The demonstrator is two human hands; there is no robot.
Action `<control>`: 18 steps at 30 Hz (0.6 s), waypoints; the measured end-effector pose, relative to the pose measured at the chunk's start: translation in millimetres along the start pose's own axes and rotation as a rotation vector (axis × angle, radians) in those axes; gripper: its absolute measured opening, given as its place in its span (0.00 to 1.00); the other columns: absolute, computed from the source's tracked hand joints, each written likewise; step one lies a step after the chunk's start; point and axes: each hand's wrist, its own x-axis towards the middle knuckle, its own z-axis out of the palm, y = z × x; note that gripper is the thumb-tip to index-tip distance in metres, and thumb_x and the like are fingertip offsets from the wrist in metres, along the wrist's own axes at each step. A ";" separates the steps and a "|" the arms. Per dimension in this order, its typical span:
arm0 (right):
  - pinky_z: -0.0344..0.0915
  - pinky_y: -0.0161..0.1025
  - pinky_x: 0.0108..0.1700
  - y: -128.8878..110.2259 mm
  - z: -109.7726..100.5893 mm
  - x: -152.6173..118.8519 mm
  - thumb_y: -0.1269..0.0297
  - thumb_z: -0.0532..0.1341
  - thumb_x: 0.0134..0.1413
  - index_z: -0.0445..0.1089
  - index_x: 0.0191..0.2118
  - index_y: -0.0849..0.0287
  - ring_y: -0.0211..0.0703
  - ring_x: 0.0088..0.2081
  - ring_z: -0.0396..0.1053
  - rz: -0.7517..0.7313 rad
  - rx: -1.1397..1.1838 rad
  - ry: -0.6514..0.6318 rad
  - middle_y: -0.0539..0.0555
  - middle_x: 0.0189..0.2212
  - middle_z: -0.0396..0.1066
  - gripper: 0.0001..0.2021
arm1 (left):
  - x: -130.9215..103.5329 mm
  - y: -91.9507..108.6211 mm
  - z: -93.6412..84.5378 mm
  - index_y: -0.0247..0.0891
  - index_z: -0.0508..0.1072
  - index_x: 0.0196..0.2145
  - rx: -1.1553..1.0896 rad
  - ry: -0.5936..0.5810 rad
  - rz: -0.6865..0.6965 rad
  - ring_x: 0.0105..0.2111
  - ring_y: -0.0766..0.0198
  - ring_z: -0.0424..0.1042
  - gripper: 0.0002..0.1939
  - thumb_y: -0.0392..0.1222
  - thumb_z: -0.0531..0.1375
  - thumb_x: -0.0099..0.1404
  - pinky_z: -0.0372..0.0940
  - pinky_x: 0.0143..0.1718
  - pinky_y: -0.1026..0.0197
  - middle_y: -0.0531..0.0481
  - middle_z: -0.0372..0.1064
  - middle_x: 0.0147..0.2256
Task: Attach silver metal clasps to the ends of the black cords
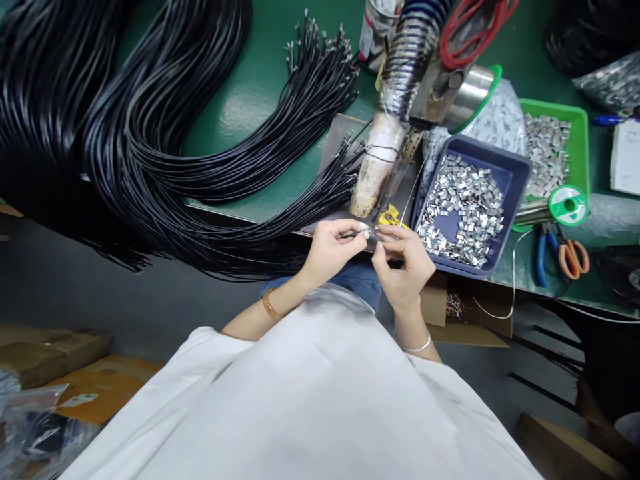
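My left hand (331,252) pinches the end of a thin black wire (350,234) at the near edge of the green bench. My right hand (404,261) meets it fingertip to fingertip and pinches a small silver metal clip (376,236) at the wire's tip. Both hands hover just below a wrapped fume hose (380,160) and a small yellow fixture (389,216). A blue tray (515,175) heaped with the same silver clips sits right beside my right hand.
Big bundles of black wires (165,133) loop over the left of the green bench (260,87). A green tray (577,127) of clips, a solder spool (567,203), blue pliers (543,250) and orange scissors (574,257) lie right. Cardboard boxes (55,347) sit on the floor.
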 end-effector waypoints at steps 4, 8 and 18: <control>0.76 0.36 0.34 3.1 -2.2 -2.7 0.73 0.64 0.59 0.71 0.37 0.54 0.41 0.41 0.79 -0.043 0.002 -0.031 0.54 0.43 0.80 0.06 | -2.0 -4.4 -1.9 0.33 0.81 0.27 0.023 -0.011 -0.010 0.25 0.70 0.70 0.04 0.35 0.65 0.52 0.67 0.30 0.69 0.53 0.76 0.25; 0.75 0.33 0.33 2.4 -3.5 -2.2 0.74 0.64 0.60 0.71 0.39 0.55 0.39 0.39 0.79 -0.011 0.020 -0.013 0.52 0.40 0.80 0.06 | -5.2 -4.3 -2.8 0.33 0.80 0.27 0.020 -0.053 -0.020 0.25 0.71 0.69 0.04 0.37 0.66 0.54 0.65 0.29 0.69 0.53 0.75 0.25; 0.77 0.34 0.36 5.9 -11.4 3.4 0.66 0.64 0.62 0.70 0.36 0.54 0.37 0.32 0.78 0.332 0.248 -0.154 0.47 0.31 0.75 0.03 | -13.5 0.3 -11.9 0.32 0.76 0.30 -0.002 -0.181 0.028 0.26 0.72 0.68 0.07 0.40 0.67 0.58 0.64 0.30 0.69 0.53 0.71 0.26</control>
